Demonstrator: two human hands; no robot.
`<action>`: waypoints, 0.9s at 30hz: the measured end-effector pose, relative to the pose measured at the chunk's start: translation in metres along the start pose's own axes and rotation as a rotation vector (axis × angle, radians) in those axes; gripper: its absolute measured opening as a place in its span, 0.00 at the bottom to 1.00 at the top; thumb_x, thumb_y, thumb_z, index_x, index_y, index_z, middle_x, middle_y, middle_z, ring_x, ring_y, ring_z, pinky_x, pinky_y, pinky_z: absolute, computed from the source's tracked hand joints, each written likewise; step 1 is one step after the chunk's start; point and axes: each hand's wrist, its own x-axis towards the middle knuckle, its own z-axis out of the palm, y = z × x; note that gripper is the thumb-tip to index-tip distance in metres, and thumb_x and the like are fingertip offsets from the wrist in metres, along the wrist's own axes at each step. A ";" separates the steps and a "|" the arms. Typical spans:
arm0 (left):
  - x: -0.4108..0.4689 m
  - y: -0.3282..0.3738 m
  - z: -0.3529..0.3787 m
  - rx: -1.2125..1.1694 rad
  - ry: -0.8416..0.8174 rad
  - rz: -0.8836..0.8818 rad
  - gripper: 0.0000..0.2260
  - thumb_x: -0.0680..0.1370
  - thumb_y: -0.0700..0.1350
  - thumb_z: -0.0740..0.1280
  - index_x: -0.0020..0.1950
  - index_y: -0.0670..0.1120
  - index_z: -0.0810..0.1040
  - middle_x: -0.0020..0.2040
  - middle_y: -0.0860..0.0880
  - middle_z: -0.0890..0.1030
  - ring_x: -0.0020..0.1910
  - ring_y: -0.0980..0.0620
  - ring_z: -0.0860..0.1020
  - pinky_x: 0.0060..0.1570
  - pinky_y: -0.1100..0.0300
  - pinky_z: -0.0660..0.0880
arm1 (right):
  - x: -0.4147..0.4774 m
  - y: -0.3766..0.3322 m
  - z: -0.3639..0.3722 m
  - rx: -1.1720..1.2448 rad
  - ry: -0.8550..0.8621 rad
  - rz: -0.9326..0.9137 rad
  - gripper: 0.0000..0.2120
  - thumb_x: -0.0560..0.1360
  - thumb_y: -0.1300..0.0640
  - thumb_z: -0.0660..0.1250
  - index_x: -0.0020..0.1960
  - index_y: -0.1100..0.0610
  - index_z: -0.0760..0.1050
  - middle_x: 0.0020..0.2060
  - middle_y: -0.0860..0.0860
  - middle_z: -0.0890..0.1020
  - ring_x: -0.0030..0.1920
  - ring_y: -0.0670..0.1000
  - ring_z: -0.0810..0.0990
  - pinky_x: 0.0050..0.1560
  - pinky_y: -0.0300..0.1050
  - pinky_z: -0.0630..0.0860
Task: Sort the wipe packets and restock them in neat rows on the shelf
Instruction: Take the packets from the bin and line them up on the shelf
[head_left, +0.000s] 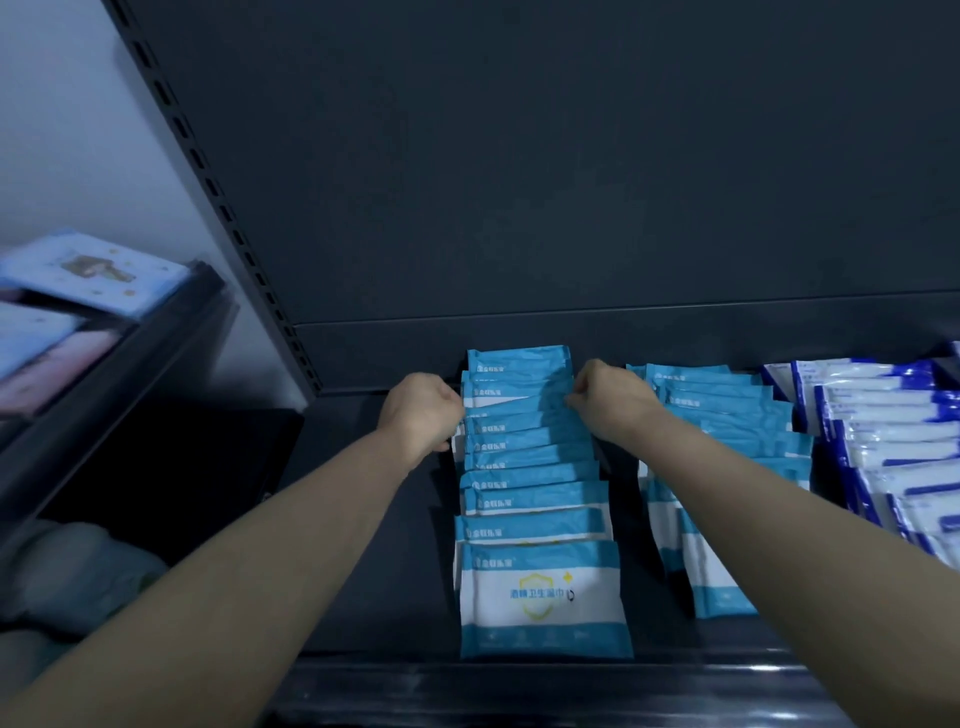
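Shelving of dark metal fills the view: a plain back panel (519, 182) rises behind a flat shelf (374, 545), which is bounded in front by a raised lip (519, 686) and on the left by a slotted upright (208, 176). 3 rows of wipe packets are stood on the shelf, each leaned and overlapped front to back so that the printed tops are shown. The dark-blue row (893, 441) is set at the right, the middle teal row (727, 415) beside it, and the left teal row (535, 467) nearest the upright. The rear packets (519, 395) of that left row are held from both sides: the left hand (421, 410) is curled round their left edges and the right hand (608, 400) is pinched on their right edges, probably so that they can be squared into line. The front packet (543, 597) is stood just behind the lip. Bare shelf is seen between the left row and the upright. Only a narrow gap is seen toward the middle row, which is crossed by the right forearm and could be disturbed.
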 end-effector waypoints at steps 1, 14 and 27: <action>0.001 0.000 0.002 0.012 0.026 0.043 0.05 0.74 0.40 0.66 0.41 0.48 0.80 0.42 0.51 0.83 0.42 0.52 0.82 0.42 0.51 0.83 | -0.002 -0.001 -0.001 0.038 -0.019 0.006 0.14 0.78 0.51 0.65 0.58 0.60 0.74 0.54 0.57 0.80 0.56 0.58 0.77 0.51 0.47 0.73; 0.003 0.011 0.011 0.021 0.103 -0.019 0.05 0.74 0.45 0.65 0.47 0.45 0.72 0.46 0.53 0.78 0.42 0.48 0.81 0.42 0.49 0.83 | -0.003 -0.002 -0.001 0.086 -0.068 0.046 0.23 0.75 0.53 0.70 0.65 0.61 0.68 0.59 0.57 0.76 0.55 0.56 0.77 0.53 0.48 0.76; -0.019 0.003 0.002 0.074 -0.049 0.276 0.04 0.75 0.48 0.71 0.48 0.52 0.80 0.47 0.56 0.82 0.45 0.58 0.79 0.48 0.60 0.77 | -0.036 0.010 -0.002 -0.068 0.116 -0.238 0.15 0.77 0.54 0.66 0.63 0.53 0.75 0.57 0.53 0.76 0.59 0.55 0.75 0.56 0.45 0.71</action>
